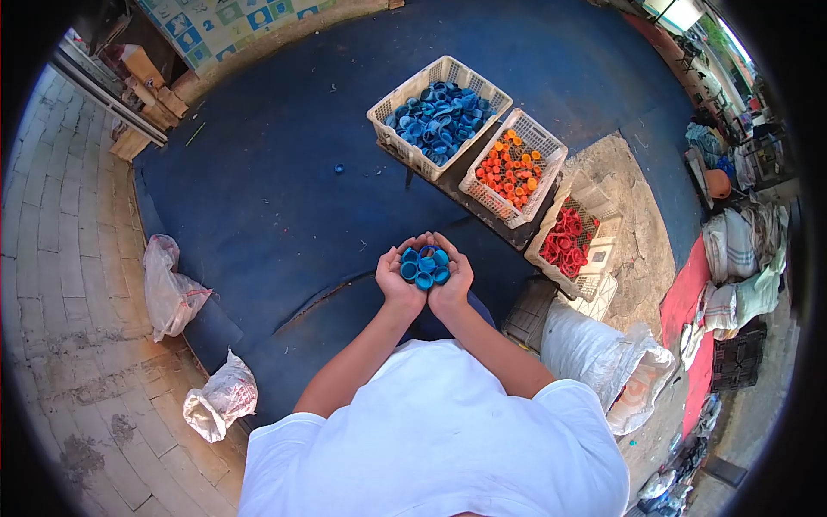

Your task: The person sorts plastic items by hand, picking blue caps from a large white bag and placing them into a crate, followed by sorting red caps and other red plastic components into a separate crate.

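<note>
My left hand (401,283) and my right hand (454,280) are cupped side by side, holding several blue bottle caps (424,265) between them. Ahead and slightly right, a white crate (385,137) holds a heap of blue caps (441,118). Beside it, a smaller white crate (512,214) contains orange caps (508,170). A third crate (606,211), nearer on the right, has red caps (567,241) in it.
Beneath two crates is a dark bench (482,207). One blue cap (338,168) lies on the blue floor mat (267,146). Plastic bags (172,289) stand at the left, and a large white sack (594,349) is close on the right.
</note>
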`<move>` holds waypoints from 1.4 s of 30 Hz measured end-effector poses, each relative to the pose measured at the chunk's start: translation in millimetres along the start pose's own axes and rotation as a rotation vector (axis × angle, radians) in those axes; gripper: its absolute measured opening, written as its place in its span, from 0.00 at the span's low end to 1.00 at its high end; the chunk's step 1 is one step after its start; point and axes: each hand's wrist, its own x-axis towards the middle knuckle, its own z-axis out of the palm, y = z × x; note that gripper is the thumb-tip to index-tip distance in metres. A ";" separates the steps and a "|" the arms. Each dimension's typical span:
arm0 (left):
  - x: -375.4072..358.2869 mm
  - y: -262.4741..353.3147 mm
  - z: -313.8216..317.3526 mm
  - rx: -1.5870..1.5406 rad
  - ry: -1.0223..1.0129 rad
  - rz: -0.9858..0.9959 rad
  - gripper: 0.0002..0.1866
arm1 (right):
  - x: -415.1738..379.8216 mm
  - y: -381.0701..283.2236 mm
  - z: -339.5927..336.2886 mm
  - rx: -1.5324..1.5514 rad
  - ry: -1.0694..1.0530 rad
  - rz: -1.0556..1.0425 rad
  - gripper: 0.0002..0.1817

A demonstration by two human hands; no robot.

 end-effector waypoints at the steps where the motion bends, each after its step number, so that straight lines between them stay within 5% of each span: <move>1: 6.0 0.9 0.5 -0.003 -0.004 -0.004 0.21 | 6.0 0.7 0.7 0.001 0.001 -0.004 0.25; 10: 91.4 11.9 34.9 0.044 0.009 -0.013 0.21 | 94.1 1.3 24.8 0.044 0.043 -0.007 0.25; 24: 315.9 35.6 150.1 0.126 0.169 0.084 0.21 | 338.4 -13.2 105.8 -0.015 0.030 0.092 0.22; 34: 410.6 66.6 156.8 0.242 0.177 0.205 0.24 | 433.9 18.9 142.7 -0.112 0.184 0.185 0.23; 42: 463.6 88.7 146.6 0.275 0.244 0.112 0.25 | 482.1 48.3 148.7 -0.190 0.276 0.185 0.23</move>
